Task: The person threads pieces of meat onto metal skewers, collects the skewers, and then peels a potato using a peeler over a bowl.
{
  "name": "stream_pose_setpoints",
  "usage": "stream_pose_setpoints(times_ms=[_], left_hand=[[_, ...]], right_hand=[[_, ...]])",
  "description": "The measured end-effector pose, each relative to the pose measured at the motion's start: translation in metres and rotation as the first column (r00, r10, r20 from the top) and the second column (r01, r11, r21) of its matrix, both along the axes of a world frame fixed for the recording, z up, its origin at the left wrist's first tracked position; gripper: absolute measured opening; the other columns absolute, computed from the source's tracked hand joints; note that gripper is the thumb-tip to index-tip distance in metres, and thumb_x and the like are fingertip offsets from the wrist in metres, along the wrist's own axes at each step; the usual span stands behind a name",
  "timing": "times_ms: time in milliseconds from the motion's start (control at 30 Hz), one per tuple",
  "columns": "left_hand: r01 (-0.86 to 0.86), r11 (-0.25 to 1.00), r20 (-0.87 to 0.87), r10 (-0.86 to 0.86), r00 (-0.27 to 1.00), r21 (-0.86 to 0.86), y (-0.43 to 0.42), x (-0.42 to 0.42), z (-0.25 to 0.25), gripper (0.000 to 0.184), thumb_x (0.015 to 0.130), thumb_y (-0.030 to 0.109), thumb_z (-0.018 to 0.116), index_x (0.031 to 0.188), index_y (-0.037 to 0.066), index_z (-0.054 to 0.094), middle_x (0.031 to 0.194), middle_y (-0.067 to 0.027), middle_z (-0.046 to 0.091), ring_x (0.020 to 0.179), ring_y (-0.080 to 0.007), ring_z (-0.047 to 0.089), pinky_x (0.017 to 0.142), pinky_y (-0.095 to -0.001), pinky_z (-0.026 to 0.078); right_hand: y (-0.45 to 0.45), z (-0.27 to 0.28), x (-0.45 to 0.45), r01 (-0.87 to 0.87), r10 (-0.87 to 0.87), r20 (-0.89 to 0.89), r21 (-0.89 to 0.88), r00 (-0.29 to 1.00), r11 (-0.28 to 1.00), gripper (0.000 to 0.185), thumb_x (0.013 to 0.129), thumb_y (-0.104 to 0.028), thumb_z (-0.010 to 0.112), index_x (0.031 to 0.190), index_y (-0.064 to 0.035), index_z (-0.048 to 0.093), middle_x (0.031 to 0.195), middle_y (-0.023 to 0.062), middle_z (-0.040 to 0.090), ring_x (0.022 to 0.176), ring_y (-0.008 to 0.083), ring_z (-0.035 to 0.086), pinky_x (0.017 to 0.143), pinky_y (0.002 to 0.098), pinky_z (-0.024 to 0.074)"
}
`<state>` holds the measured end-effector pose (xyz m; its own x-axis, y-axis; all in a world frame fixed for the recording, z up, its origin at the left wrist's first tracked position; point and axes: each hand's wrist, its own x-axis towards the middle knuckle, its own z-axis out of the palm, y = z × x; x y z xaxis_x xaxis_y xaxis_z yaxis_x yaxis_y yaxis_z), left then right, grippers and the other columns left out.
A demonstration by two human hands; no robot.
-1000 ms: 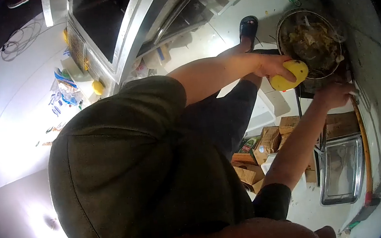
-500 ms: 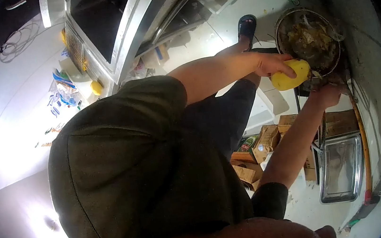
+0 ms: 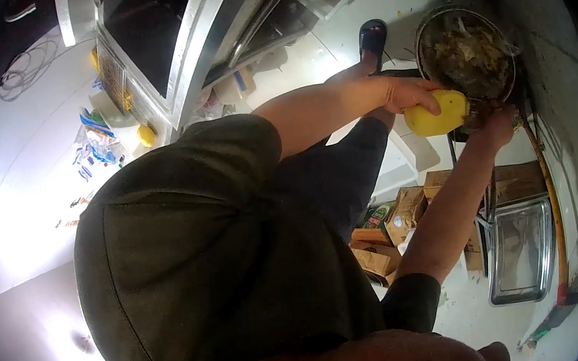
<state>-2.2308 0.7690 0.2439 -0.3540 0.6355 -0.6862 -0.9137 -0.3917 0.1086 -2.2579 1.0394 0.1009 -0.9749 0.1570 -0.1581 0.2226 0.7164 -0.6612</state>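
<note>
My left hand (image 3: 411, 95) is wrapped round a large yellow fruit or vegetable (image 3: 440, 116), with the thumb over its upper side. Close to its right end is my right hand (image 3: 499, 127), its fingers curled. Something small and dark shows between those fingers and the yellow piece, too unclear to name. Just above both hands stands a round container (image 3: 457, 10) holding yellowish and brown scraps (image 3: 467, 54).
Cardboard boxes (image 3: 405, 211) and a clear rectangular tray (image 3: 521, 253) lie below my right forearm. A long-handled tool (image 3: 556, 220) leans along the wall. A metal-framed appliance (image 3: 191, 55) stands at upper left. My sandalled foot (image 3: 373, 39) is near the container.
My right hand has moved up and left, from a little way off to close against the yellow piece's right end. My left hand still holds that piece in nearly the same place.
</note>
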Motion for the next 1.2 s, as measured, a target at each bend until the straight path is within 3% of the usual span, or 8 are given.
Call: stream_pose_setpoints(times_ms=[133,267,367,467,567,600,1000,1200], left_hand=[[-0.043,0.999,-0.003,0.043,0.999,0.008,-0.004,0.003,-0.002,0.060,0.078,0.002,0.061,0.135,0.003,0.042,0.123,-0.0120,0.056,0.110,-0.0225,0.057,0.092,-0.0326,0.048],[-0.060,0.997,-0.015,0.060,0.998,-0.046,0.001,-0.001,0.005,0.060,0.079,0.003,0.060,0.136,0.004,0.041,0.124,-0.0124,0.056,0.109,-0.0226,0.057,0.092,-0.0331,0.048],[-0.077,0.996,-0.007,0.076,0.997,-0.038,0.006,0.004,0.003,0.059,0.080,0.004,0.058,0.136,0.004,0.040,0.125,-0.0128,0.055,0.109,-0.0235,0.057,0.092,-0.0338,0.048],[-0.119,0.990,0.070,0.114,0.991,0.074,-0.002,0.011,-0.007,0.058,0.081,0.007,0.058,0.136,0.004,0.040,0.124,-0.0133,0.055,0.109,-0.0243,0.058,0.092,-0.0346,0.048],[-0.132,0.985,0.130,0.118,0.984,0.108,-0.009,0.007,-0.014,0.054,0.081,0.008,0.057,0.132,0.002,0.044,0.120,-0.0141,0.058,0.105,-0.0251,0.060,0.089,-0.0356,0.050],[-0.136,0.985,0.148,0.118,0.982,0.111,-0.006,0.008,-0.014,0.052,0.080,0.008,0.057,0.130,0.001,0.046,0.117,-0.0144,0.059,0.103,-0.0254,0.061,0.088,-0.0360,0.050],[-0.283,0.950,0.269,0.241,0.932,0.130,0.006,-0.002,0.007,0.043,0.082,0.016,0.056,0.121,-0.001,0.054,0.106,-0.0138,0.063,0.091,-0.0230,0.063,0.082,-0.0361,0.053],[-0.014,0.986,-0.201,-0.019,0.979,-0.165,0.008,-0.014,0.008,0.044,0.084,0.021,0.063,0.121,-0.001,0.054,0.107,-0.0100,0.063,0.095,-0.0183,0.061,0.083,-0.0295,0.049]], right_hand=[[0.001,0.036,-0.016,-0.258,0.322,0.042,0.701,0.946,0.665,0.031,0.091,-0.038,0.053,0.083,-0.0088,0.055,0.082,0.0070,0.061,0.058,0.0196,0.053,0.046,0.0335,0.0405],[-0.040,0.085,-0.008,-0.205,0.255,0.029,0.688,0.966,0.696,0.029,0.091,-0.036,0.054,0.096,-0.0071,0.055,0.101,0.0089,0.063,0.086,0.0219,0.062,0.065,0.0331,0.0513],[0.004,0.028,-0.004,-0.046,-0.019,0.207,0.303,0.978,0.952,0.047,0.086,-0.036,0.059,0.120,-0.0058,0.048,0.121,0.0137,0.055,0.101,0.0281,0.061,0.076,0.0375,0.0547],[-0.010,0.083,-0.025,-0.327,0.067,0.460,0.514,0.885,0.793,0.060,0.085,-0.037,0.061,0.132,-0.0059,0.043,0.128,0.0152,0.052,0.104,0.0308,0.061,0.079,0.0400,0.0551],[-0.064,0.149,-0.038,0.547,-0.418,0.560,-0.078,0.716,0.833,0.041,0.090,-0.038,0.055,0.114,-0.0054,0.053,0.109,0.0103,0.061,0.090,0.0226,0.063,0.069,0.0373,0.0533],[-0.074,0.159,-0.039,0.900,-0.616,0.657,-0.333,0.436,0.282,0.036,0.092,-0.038,0.052,0.104,-0.0050,0.058,0.099,0.0081,0.065,0.083,0.0186,0.063,0.065,0.0358,0.0524],[-0.102,0.179,-0.032,0.882,-0.523,0.779,-0.460,0.347,-0.100,0.026,0.094,-0.031,0.046,0.101,-0.0084,0.058,0.090,0.0031,0.060,0.072,0.0195,0.054,0.055,0.0357,0.0441],[-0.074,0.120,-0.002,0.817,-0.600,0.732,-0.536,0.324,-0.213,0.033,0.092,-0.030,0.051,0.115,-0.0059,0.055,0.114,0.0084,0.057,0.099,0.0250,0.055,0.082,0.0389,0.0471]])
